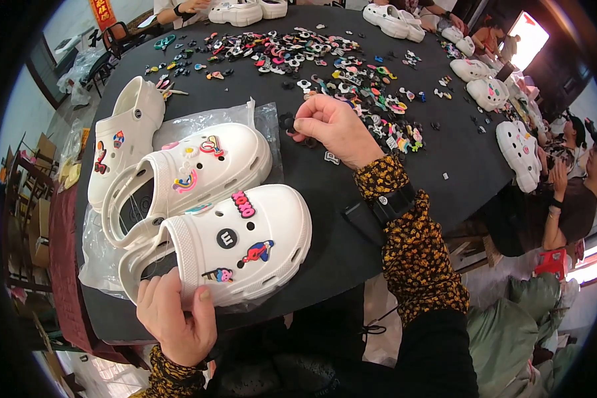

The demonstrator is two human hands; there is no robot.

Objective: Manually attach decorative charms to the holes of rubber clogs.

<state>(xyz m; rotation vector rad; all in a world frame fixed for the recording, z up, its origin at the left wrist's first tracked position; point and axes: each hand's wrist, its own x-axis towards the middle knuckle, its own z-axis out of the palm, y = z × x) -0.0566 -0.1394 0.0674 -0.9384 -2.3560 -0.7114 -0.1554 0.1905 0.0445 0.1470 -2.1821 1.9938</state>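
My left hand (172, 318) grips the opening's edge of the nearest white clog (278, 232), thumb outside and fingers reaching in. Several colourful charms sit in that clog's holes, among them a round black charm (227, 238) and a pink lettered charm (243, 204). Two more white clogs lie behind it: the middle clog (245, 156) bears a rainbow charm (185, 180), and the far clog (132, 99) stands turned away. Over the black tabletop, my right hand (335, 129) pinches a small dark shoe charm (286, 123), seen mostly from its black backing.
A heap of loose charms (285, 50) spreads across the black table (391, 205). Clear plastic bags (106, 272) lie under the clogs. Other white clogs (519, 156) rest along the far and right edges, where other people sit. Green sacks (511, 325) stand at the lower right.
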